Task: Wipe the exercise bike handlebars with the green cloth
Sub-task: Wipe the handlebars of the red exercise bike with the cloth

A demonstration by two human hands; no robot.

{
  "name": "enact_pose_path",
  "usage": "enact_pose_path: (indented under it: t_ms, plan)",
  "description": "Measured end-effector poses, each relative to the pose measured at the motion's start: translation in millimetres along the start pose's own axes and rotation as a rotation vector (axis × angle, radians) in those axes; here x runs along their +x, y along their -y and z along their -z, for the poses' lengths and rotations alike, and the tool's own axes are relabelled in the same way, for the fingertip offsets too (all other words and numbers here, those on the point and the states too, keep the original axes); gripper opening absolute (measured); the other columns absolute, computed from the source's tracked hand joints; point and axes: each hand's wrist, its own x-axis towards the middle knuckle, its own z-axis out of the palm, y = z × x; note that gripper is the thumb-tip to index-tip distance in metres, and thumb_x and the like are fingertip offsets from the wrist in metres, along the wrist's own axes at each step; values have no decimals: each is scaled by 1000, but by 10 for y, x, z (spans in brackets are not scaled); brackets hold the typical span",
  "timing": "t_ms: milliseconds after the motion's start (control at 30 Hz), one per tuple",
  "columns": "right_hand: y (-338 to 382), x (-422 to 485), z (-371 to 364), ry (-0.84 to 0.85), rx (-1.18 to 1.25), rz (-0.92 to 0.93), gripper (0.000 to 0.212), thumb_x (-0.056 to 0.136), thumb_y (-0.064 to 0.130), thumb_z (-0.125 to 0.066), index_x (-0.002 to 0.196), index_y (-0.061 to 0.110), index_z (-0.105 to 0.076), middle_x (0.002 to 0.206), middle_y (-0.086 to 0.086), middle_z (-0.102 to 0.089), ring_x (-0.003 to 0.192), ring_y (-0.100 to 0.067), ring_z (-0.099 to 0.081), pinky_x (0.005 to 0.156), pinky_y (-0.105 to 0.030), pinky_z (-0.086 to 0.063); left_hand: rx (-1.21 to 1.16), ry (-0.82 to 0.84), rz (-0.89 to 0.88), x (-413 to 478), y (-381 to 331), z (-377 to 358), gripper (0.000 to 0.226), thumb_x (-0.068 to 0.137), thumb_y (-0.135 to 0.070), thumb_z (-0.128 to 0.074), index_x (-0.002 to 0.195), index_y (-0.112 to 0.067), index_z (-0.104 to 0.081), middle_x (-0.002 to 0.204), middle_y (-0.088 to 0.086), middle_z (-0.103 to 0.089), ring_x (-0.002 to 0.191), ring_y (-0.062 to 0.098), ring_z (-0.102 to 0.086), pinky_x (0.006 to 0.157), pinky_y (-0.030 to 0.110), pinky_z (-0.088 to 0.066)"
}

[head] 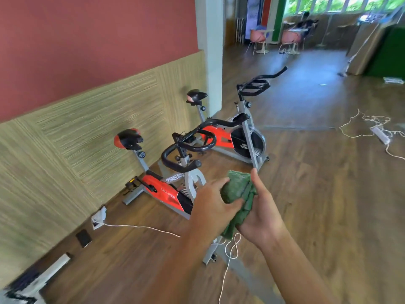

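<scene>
Both of my hands hold a folded green cloth point(237, 189) in front of me, below and to the right of the near bike's black handlebars point(186, 148). My left hand point(212, 205) grips the cloth from the left, thumb across its front. Under the cloth, my right hand point(260, 213) cups it, thumb pointing up along the right side. The near red and grey exercise bike point(168, 194) stands by the wall. A second bike, with its own black handlebars point(254, 85), stands behind it.
White cables point(230, 257) trail across the wooden floor under my hands, with more cable and a power strip point(380, 133) at the right. A wall socket point(99, 217) sits low on the left wall. A white pillar point(210, 51) rises behind the bikes. Chairs and a seated person are far back.
</scene>
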Motion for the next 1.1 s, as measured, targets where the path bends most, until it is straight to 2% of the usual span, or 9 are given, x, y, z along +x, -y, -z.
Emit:
enact_pose_path:
  t_ms: [133, 233, 367, 433, 533, 800, 867, 967, 1100]
  plan:
    - [144, 68, 186, -26, 28, 29, 58, 95, 55, -50, 118, 5, -69, 119, -18, -68, 105, -32, -68, 89, -43, -55, -177, -4, 37, 171, -30, -149, 28, 82, -17, -65, 108, -26, -72, 93, -8, -74, 88, 7, -67, 82, 23, -52]
    - [200, 146, 276, -33, 44, 44, 47, 98, 41, -52, 105, 2, -77, 114, -19, -71, 97, -32, -72, 73, -43, -61, -517, -3, 306, 395, 106, -156, 8, 76, -19, -58, 73, -19, -66, 70, 3, -62, 67, 22, -57, 65, 35, -44]
    - [201, 327, 306, -34, -32, 25, 27, 96, 17, -56, 104, 0, -75, 112, -19, -72, 94, -29, -74, 70, -41, -62, -1103, 260, 693, 697, 390, -6, 18, 91, -21, -57, 95, -7, -67, 98, 18, -66, 93, 33, -63, 90, 47, -47]
    - [188, 480, 236, -23, -81, 9, 27, 96, 13, -54, 110, -1, -73, 114, -20, -71, 95, -30, -73, 72, -42, -62, -1034, 415, 614, 824, 516, 124, 31, 88, -23, -68, 110, -1, -69, 112, 21, -69, 102, 37, -66, 97, 52, -49]
    - [119, 795, 100, -41, -172, 3, 33, 96, 22, -57, 121, 2, -68, 120, -19, -69, 106, -32, -70, 84, -47, -59, -883, 361, 554, 1069, 609, 345, 43, 73, -10, -77, 112, 4, -67, 112, 26, -68, 97, 38, -69, 84, 49, -57]
    - [-299, 1798, -563, 139, -124, 42, 79, 85, 69, -54, 142, 14, -51, 143, -14, -54, 134, -30, -50, 113, -50, -37, -432, 172, 147, 1870, 715, 1246, 10, 85, -26, -73, 93, -22, -69, 90, 1, -74, 85, 18, -72, 79, 32, -56]
    - [-357, 2000, -756, 209, -159, 106, 83, 83, 67, -63, 147, 18, -44, 151, -14, -46, 141, -34, -40, 118, -56, -26, -222, 162, 4, 2036, 698, 1492, 11, 83, -32, -74, 82, -28, -64, 79, -7, -68, 78, 14, -68, 70, 29, -51]
    - [-240, 2269, -1079, 276, -361, 241, 82, 79, 63, -71, 146, 23, -46, 148, -9, -50, 138, -29, -45, 116, -53, -32, 80, 173, -120, 2294, 625, 1814, 25, 79, -35, -76, 70, -30, -53, 74, -9, -61, 73, 14, -62, 63, 28, -43]
    - [167, 2647, -1547, 436, -496, 220, 87, 69, 43, -87, 137, 2, -52, 138, -22, -56, 124, -30, -57, 110, -47, -41, 18, 232, -109, 2665, 626, 2179, 18, 79, -27, -80, 75, -21, -63, 74, -1, -66, 69, 15, -62, 63, 29, -46]
